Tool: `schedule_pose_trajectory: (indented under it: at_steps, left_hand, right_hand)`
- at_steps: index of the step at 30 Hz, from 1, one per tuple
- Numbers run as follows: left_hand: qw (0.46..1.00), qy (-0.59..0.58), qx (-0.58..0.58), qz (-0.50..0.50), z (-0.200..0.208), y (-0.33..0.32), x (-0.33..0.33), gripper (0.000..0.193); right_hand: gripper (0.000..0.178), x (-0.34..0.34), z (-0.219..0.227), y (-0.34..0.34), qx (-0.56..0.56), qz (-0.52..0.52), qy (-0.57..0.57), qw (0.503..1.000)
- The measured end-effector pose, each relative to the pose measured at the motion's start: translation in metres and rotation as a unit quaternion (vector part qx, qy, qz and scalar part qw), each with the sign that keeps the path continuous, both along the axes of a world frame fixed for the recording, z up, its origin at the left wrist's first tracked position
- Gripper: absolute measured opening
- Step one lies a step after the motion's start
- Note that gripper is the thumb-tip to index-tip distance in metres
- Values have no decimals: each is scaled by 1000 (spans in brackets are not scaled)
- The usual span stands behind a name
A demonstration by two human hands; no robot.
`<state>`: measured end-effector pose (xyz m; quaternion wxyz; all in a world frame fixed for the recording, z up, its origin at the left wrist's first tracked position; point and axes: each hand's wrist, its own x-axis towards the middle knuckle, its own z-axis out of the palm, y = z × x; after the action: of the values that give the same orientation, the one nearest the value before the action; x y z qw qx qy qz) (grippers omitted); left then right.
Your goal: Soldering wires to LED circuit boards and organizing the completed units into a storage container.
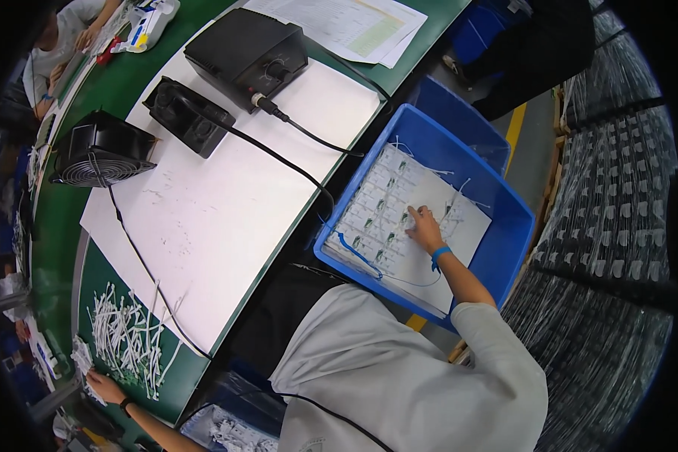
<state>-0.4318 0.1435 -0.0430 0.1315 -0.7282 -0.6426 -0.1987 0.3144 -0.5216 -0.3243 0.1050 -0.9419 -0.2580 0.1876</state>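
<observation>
My right hand (426,228) reaches into a blue plastic bin (516,215). Its thumb and fingers are bent together over the rows of small white pieces with green parts (367,224) on a white sheet (459,218); what lies between the fingertips is too small to make out. A blue wristband (441,254) circles that wrist. At the lower left, my left hand (105,388) closes on a whitish piece (83,355) by the bench's far edge. Next to it lies a loose heap of white cable pieces (128,335) with green ends.
A black control box (248,53), a black tool holder (188,117) and a small fan (104,154) stand on white board (203,233), with cords trailing across. Papers (354,30) lie behind. Film-wrapped stacks (610,196) stand right. Other people are at the far left and upper right.
</observation>
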Motion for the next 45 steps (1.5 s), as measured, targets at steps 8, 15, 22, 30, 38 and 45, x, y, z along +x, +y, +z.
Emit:
schedule_pose_trajectory:
  at_steps: [8,15,22,30,38,45]
  left_hand:
    - [1000,14,-5,25,0,4,-5,40]
    - [1000,9,7,11,-6,7,-10,41]
    - [1000,4,4,29,-8,12,-14,40]
    - [1000,6,-2,6,-8,14,-16,41]
    - [999,4,-4,34,-3,7,-13,41]
    - [1000,0,13,20,-7,5,-7,40]
  right_hand:
    - [68,-9,-13,7,94,-65,-14,993]
    - [47,-28,44,-6,166,-85,-162,969]
    - [50,-34,7,-108,91,-224,-161,957]
    - [63,-52,7,-86,-88,-131,-67,985]
    - [64,-10,79,-81,47,-198,366,908]
    - [58,29,17,-24,65,-239,43,968]
